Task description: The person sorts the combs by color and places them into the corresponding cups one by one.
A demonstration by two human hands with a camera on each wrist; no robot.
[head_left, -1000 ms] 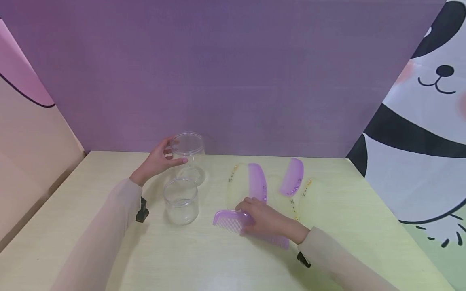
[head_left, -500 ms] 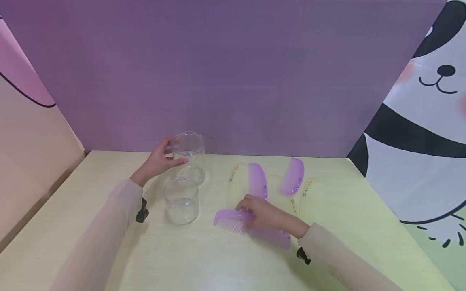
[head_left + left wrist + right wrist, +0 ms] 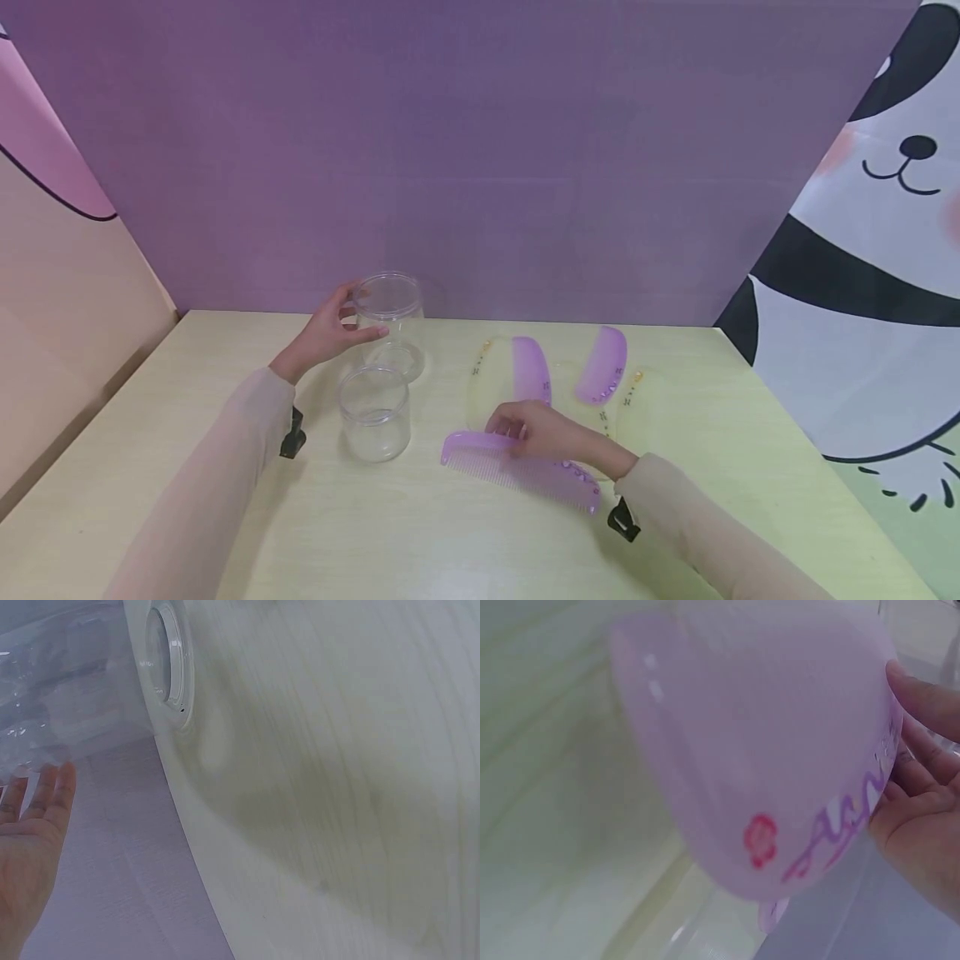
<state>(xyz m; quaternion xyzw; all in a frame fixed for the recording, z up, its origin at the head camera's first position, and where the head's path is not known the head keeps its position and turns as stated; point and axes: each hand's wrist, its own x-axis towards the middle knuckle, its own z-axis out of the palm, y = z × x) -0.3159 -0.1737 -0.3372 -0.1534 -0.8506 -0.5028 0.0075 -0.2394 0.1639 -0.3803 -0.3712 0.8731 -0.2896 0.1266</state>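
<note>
Right hand (image 3: 551, 435) pinches purple comb (image 3: 525, 473) bearing unreadable purple script, red flower.

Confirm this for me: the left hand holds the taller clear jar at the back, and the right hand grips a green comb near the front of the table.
Wrong on the colour. The comb in the right hand is purple, as the head view shows. The rest stands: the left hand holds the taller clear jar at the back.

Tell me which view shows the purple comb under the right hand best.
The head view: the purple comb shows whole there, teeth toward the viewer, with the right hand gripping its back. The right wrist view shows only a blurred close-up of its printed spine. The left wrist view shows none of it.
</note>
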